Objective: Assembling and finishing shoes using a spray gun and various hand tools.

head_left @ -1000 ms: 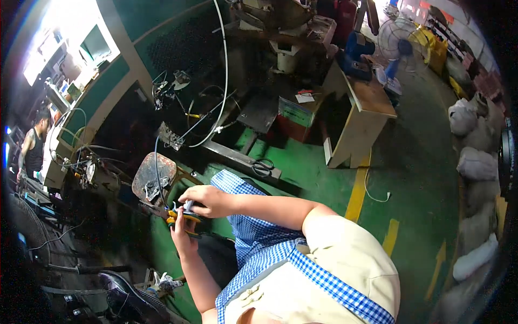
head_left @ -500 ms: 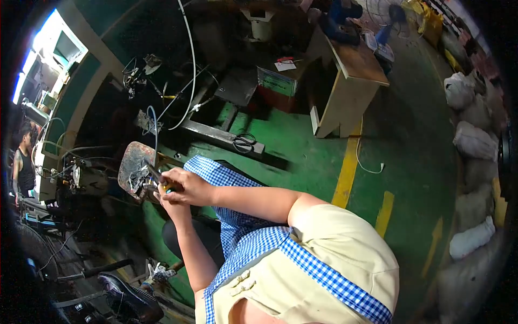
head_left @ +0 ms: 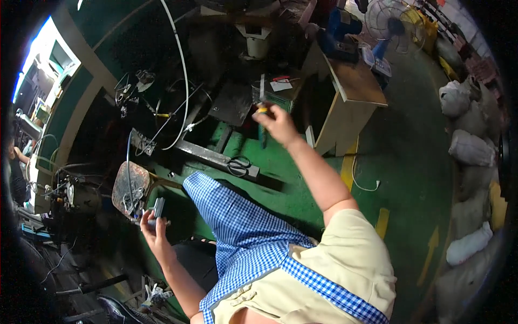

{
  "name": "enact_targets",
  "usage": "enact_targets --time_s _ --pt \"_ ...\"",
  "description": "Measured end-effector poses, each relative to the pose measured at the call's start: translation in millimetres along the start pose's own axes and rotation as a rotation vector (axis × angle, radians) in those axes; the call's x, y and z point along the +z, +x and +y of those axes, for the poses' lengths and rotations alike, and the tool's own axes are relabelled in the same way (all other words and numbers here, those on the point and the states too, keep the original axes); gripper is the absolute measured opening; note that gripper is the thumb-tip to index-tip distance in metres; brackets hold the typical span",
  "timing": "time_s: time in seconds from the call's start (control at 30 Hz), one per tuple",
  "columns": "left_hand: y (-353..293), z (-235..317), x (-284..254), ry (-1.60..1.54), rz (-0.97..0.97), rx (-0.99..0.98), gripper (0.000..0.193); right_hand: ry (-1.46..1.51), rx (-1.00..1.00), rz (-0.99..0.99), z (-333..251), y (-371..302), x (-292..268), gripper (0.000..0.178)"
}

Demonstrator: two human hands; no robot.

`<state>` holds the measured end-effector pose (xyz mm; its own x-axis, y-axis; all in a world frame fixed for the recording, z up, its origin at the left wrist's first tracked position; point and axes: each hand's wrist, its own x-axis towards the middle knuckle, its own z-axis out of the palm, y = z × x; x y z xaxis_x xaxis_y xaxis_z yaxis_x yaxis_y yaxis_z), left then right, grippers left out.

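My left hand is closed around a small grey metal part, held upright beside a worn stool. Dark metal pieces lie on that stool's seat. Over on the right, my right hand is raised in front of a low dark bench and grips a hand tool with a yellow and black handle. A pale, flat strip rises above the fist, but its exact kind cannot be made out. The two hands are well apart.
A wooden desk and a fan stand at the far right. Ahead lies a metal frame with a coiled black cable. White sacks line the right side. Hoses hang at the left, near machinery.
My hands were together over the stool and have parted. The right hand with the tool has swung up and right; the left has dropped lower, keeping the metal part.
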<state>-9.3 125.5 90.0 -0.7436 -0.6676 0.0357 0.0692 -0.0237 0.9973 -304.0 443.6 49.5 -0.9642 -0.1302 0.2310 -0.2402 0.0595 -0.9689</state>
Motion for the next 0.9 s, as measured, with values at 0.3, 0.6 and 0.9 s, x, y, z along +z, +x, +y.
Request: enact_targets --time_s 0.3,0.6,0.9 --pt "7 -14 -26 -0.010 0.046 -0.056 0.039 -1.362 0.297 -0.018 117 138 -120 0.056" --pt "8 -6 -22 0.045 0.127 -0.097 0.039 -1.447 0.376 -0.194 212 214 -119 0.053" --pt "26 -11 -18 0.061 0.101 -0.071 0.039 -1.317 0.159 0.014 210 185 -110 0.046"
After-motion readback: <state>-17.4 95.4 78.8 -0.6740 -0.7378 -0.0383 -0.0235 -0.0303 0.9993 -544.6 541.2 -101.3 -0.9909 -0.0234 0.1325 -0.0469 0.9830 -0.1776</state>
